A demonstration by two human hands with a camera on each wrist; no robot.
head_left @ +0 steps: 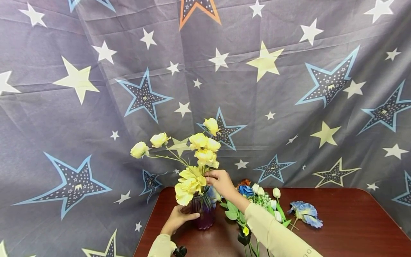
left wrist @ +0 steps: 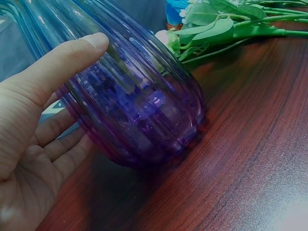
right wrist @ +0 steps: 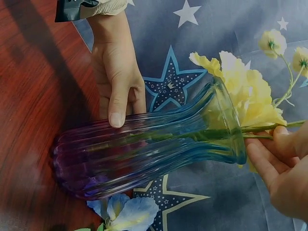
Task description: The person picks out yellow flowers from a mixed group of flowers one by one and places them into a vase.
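Observation:
A ribbed glass vase [head_left: 204, 216], purple at its base and blue toward the flared rim, stands on the table. My left hand [head_left: 177, 218] holds its side, the thumb [left wrist: 82, 53] across the front and the fingers partly hidden behind the glass. Just above the rim, my right hand [head_left: 223, 184] pinches a green stem [right wrist: 252, 129] that runs down into the vase. Large yellow flowers [head_left: 189, 182] lean over the rim at the left, and smaller yellow blooms [head_left: 205, 156] rise above my right hand. Inside the glass, several stems show in the right wrist view.
Right of the vase lie white tulips [head_left: 276, 193], a blue flower [head_left: 245, 191] and leafy green stems [head_left: 232, 210], partly covered by my right sleeve [head_left: 273, 228]. A pale blue flower [head_left: 305, 213] lies farther right on the dark red table [head_left: 353, 221]. Behind hangs a star-patterned cloth [head_left: 240, 100].

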